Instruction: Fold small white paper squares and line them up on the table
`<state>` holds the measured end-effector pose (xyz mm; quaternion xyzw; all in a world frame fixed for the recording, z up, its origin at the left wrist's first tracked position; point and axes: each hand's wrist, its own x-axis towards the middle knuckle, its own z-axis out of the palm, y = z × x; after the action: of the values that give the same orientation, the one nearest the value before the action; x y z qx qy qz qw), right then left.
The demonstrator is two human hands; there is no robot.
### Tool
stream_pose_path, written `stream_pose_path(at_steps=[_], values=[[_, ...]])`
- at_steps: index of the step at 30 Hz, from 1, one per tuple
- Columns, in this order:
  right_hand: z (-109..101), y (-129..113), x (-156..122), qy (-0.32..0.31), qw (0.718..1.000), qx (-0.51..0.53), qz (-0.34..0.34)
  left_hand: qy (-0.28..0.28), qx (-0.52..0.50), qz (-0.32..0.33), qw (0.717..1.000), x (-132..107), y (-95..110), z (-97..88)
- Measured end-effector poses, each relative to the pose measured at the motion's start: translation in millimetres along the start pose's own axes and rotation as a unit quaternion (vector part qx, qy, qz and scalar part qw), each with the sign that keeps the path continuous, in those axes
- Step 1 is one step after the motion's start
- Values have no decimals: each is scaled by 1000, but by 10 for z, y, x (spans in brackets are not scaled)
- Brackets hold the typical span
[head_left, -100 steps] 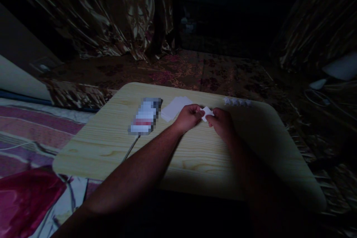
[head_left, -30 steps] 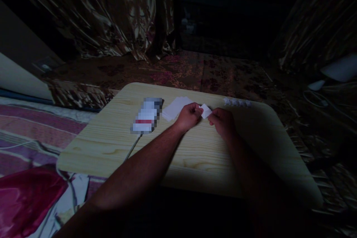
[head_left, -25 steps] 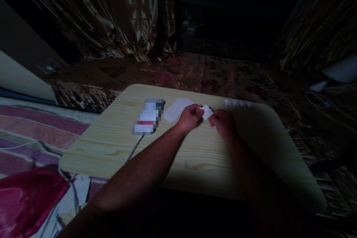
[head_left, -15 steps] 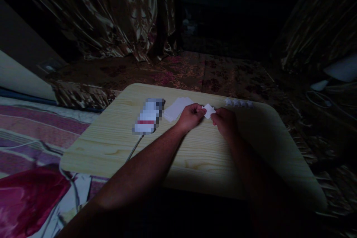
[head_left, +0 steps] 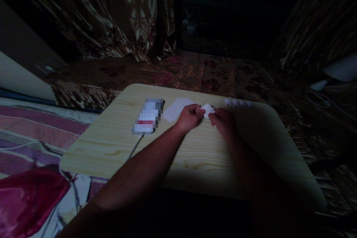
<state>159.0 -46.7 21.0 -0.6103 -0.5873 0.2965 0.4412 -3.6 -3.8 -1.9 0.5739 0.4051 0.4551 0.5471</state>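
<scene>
Two hands work over a pale wooden table [head_left: 111,141] in dim light.

- Far left, off the table: striped bedding [head_left: 33,130].
- Toward the table's far left corner: a flat object [head_left: 147,117], pixelated. A cable [head_left: 133,149] runs from it toward the near edge.
- Just right of the object, near the far edge: a stack [head_left: 175,108] of white squares, lying flat and slightly fanned.
- Next, the left hand [head_left: 190,117], which overlaps the stack's right corner in this view. Fingers are curled; thumb and forefinger pinch the left side of a small white paper [head_left: 208,110].
- The paper sits between both hands, near the middle of the far edge. Its outline is uneven and it looks creased. Whether it touches the tabletop or is held just above it, cannot tell.
- Then the right hand [head_left: 224,122]: fingers curled, fingertips gripping the paper's right side. The forearm is in deep shadow.
- Further right, along the far edge toward the far right corner: a row [head_left: 238,103] of small white folded pieces, apart from the hands.
</scene>
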Motion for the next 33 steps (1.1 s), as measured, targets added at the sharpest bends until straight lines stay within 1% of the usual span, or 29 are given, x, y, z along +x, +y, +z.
stream_pose_path(at_steps=[1, 3, 5, 7, 9, 11, 14, 17, 28, 31, 33], values=[[6, 7, 6, 10, 1000, 0, 6, 10, -2, -5, 1000, 2, 2, 1], [18, 23, 17, 50, 999, 7, 5, 29, 1, -10, 1000, 7, 7, 6], [27, 39, 21, 101, 995, 15, -14, 46, 10, -3, 999, 10, 11, 14], [36, 51, 17, 128, 991, 13, -29, 57, 17, 6, 998, 9, 14, 24], [48, 54, 3, 122, 992, 0, -36, 61, 21, 11, 998, 3, 17, 32], [65, 49, -16, 102, 994, -11, -42, 65, 36, 17, 997, -5, 20, 34], [93, 45, -41, 81, 995, -18, -61, 69, 70, 45, 994, -15, 13, 33], [110, 57, -47, 73, 994, -12, -79, 62, 84, 70, 992, -21, 1, 33], [127, 100, -19, 80, 992, 8, -95, 38, 48, 95, 994, -32, 13, 54], [121, 71, -26, 73, 993, 12, -90, 20, 30, 92, 995, -41, 17, 67], [106, 29, -35, 76, 994, -9, -80, 12, 33, 90, 995, -56, 32, 79]])
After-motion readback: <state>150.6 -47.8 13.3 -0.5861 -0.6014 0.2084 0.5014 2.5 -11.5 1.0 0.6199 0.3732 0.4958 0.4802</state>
